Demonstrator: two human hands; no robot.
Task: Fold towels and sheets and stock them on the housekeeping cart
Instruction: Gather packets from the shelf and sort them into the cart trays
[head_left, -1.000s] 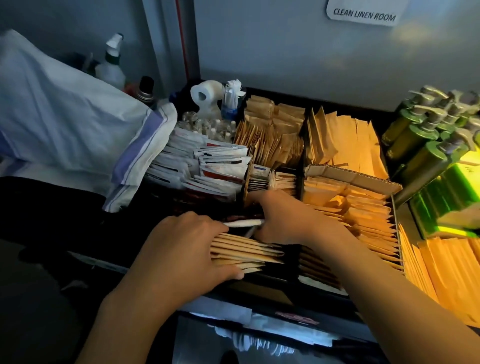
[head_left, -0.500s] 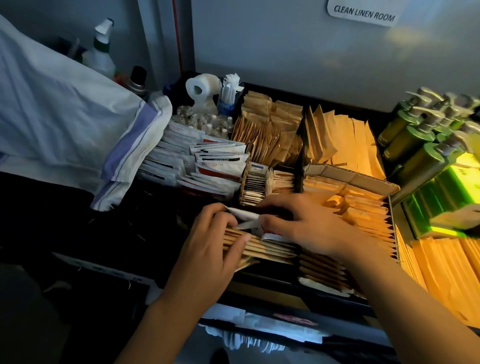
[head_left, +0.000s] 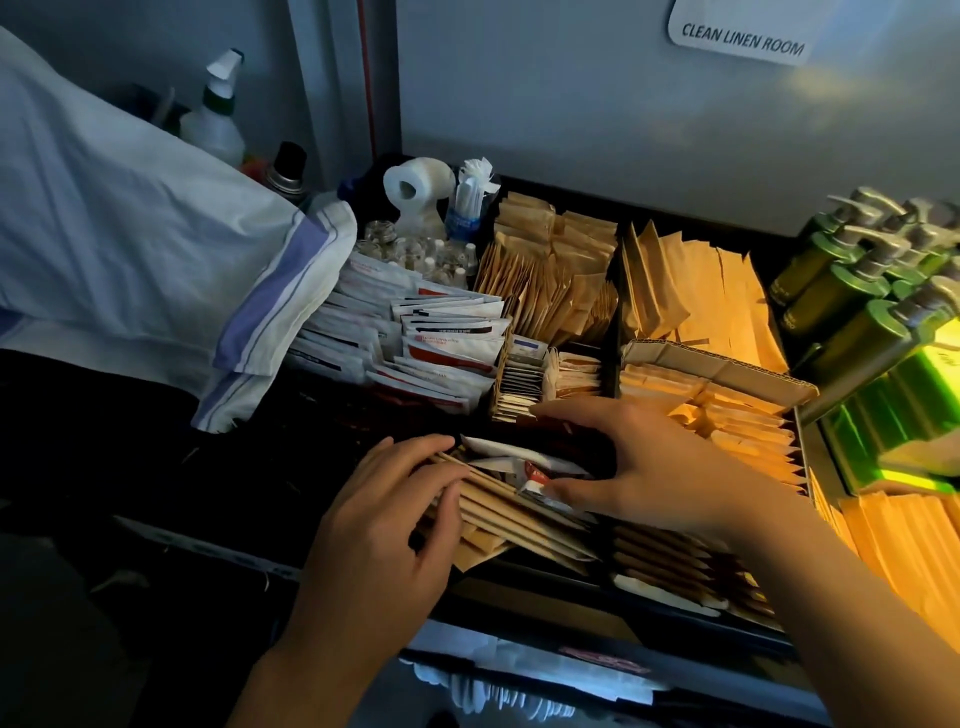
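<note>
A white linen with blue stripes (head_left: 156, 234) lies bunched at the left, over the edge of the cart's top tray (head_left: 540, 610). My left hand (head_left: 384, 525) grips the left end of a stack of tan paper packets (head_left: 519, 519) in the tray's front compartment. My right hand (head_left: 654, 467) arches over a few white sachets (head_left: 519, 454) just behind that stack. Its fingers curl over their far side and its thumb presses a small red and white sachet (head_left: 537, 480).
The tray holds rows of white sachets (head_left: 431, 338), tan packets (head_left: 550, 270) and a cardboard box of packets (head_left: 727, 395). Green pump bottles (head_left: 857, 291) stand at the right. A toilet roll (head_left: 415, 182) and a spray bottle (head_left: 215, 114) are at the back.
My left hand slid left along the tan stack and now grips its end. My right hand moved back and spread over the white sachets. The view shifted slightly.
</note>
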